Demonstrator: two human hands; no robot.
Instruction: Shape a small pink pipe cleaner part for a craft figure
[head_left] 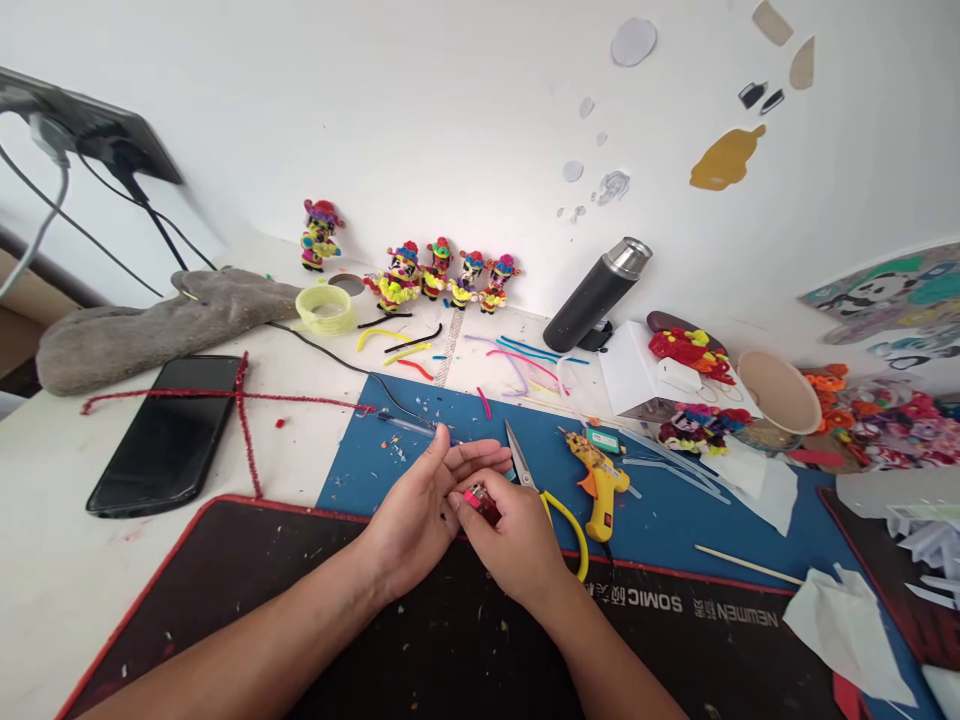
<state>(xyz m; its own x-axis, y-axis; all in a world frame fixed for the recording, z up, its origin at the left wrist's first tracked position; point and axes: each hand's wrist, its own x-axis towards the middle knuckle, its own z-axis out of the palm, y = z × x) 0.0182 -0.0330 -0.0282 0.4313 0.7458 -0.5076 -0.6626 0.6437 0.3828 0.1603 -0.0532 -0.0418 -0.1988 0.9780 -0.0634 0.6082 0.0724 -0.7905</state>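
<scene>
My right hand (pixel 517 535) is closed around a small red lighter (pixel 482 502), mostly covered by the fingers. Palm up, my left hand (pixel 420 515) is open beside it, the thumb raised and the fingers stretched behind the lighter. A tiny dark speck shows by the left palm; I cannot make out what it is. Scissors with yellow handles (pixel 576 540) lie just beyond my right hand, partly hidden by it. A blue pen (pixel 405 424) rests past my left thumb. To the left, crossed dark red pipe cleaners (pixel 300 400) lie over a black phone (pixel 169 435).
A yellow glue gun (pixel 604 490) and glue sticks (pixel 679 470) lie on the blue mat (pixel 352 450). Several pipe-cleaner dolls (pixel 439 270) stand by the wall, near yellow tape (pixel 325 312) and cut pipe cleaners. A black flask (pixel 596 295) leans right, near a bowl (pixel 780 390).
</scene>
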